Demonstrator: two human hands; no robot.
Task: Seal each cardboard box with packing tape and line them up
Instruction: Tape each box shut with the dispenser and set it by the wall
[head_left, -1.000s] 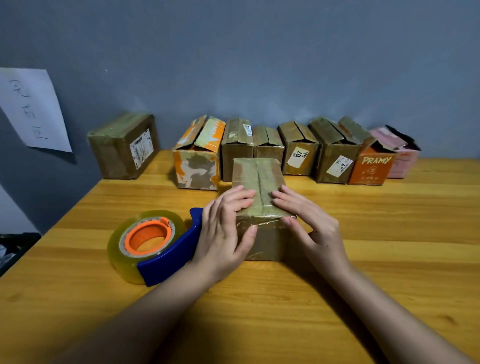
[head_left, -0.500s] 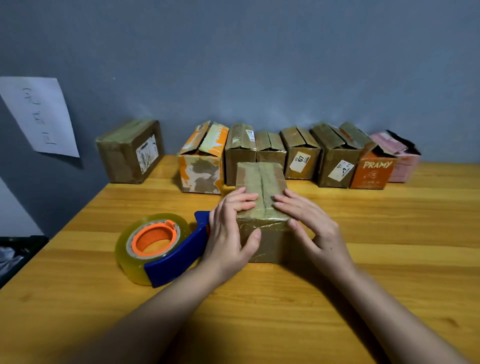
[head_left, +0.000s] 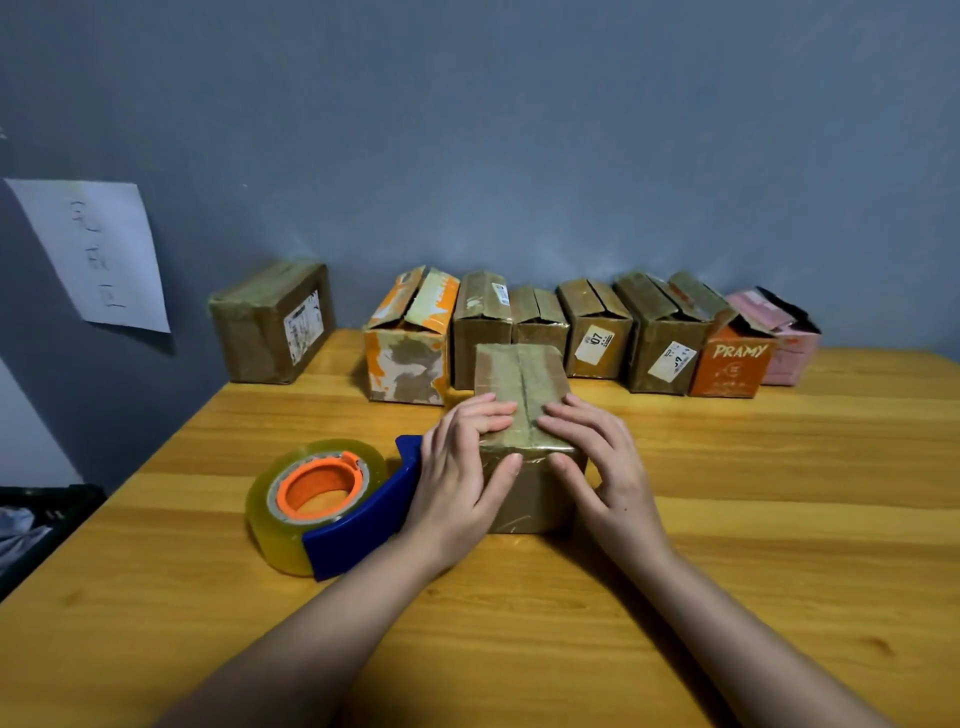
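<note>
Pressing down on a small brown cardboard box wrapped in glossy clear tape (head_left: 522, 395), both hands lie flat along its top. The left hand (head_left: 462, 478) has its fingers spread over the left half of the lid with the thumb against the near face; the right hand (head_left: 605, 467) mirrors it on the right half, its thumb also on the near face. The fingertips of the two hands sit close on either side of the taped centre seam without touching each other. Neither hand curls round the box (the fingers stay fairly straight).

That box stands on the yellow wooden tabletop (head_left: 779, 493), near the middle and just in front of a row of other boxes along the grey wall: an orange-and-white worn box (head_left: 408, 358), three brown boxes with their flaps not flat (head_left: 540, 322), a larger brown box with a white label (head_left: 667, 343), an orange box printed PRAMY (head_left: 732, 366) and a pink box (head_left: 789, 343). Apart from the row, further left, a brown taped box with a side label (head_left: 270, 322) sits by the wall.

Just left of the left hand lies a large roll of clear packing tape in a blue dispenser with an orange core (head_left: 322, 499), touching or nearly touching the wrist. A white sheet of paper with handwriting (head_left: 96, 254) hangs on the left wall.
</note>
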